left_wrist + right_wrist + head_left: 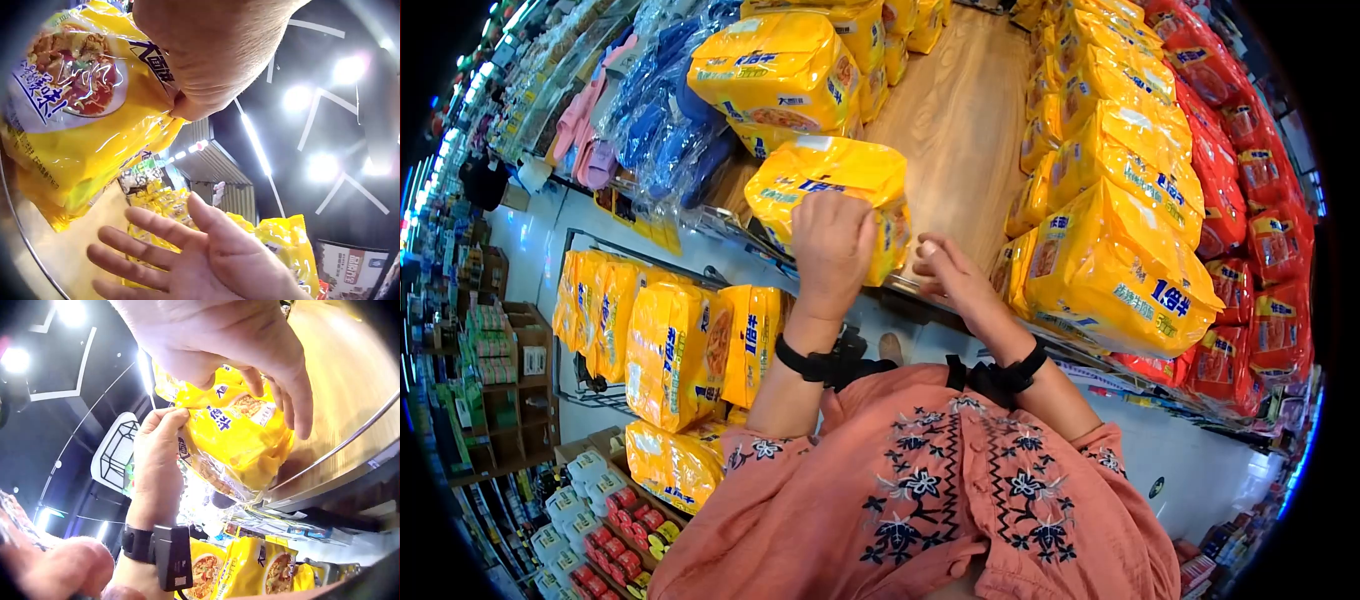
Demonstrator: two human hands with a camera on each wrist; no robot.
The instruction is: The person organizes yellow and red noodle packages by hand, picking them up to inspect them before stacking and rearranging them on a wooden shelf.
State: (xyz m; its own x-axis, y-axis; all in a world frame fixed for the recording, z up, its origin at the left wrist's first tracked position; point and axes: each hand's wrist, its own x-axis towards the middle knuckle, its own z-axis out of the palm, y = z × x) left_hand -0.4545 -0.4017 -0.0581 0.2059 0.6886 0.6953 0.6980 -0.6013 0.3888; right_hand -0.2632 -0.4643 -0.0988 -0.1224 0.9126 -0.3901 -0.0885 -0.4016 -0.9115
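Observation:
A yellow noodle pack (825,170) is at the shelf's front edge, left of the middle, in the head view. My left hand (832,245) grips its near top edge; in the left wrist view the left hand (212,56) pinches the wrapper of the pack (81,144). My right hand (955,280) is a little to the right of the pack, apart from it, with nothing in it. In the left wrist view the right hand (200,256) has its fingers spread, palm showing. The right wrist view shows the left hand (159,450) pinching the pack's corner (231,437).
Yellow packs (1120,240) line the wooden shelf (950,110) at right, with red packs (1280,250) beyond. More yellow packs (780,70) stand at the back left. A wire cart (570,330) with several yellow packs (675,350) is at lower left.

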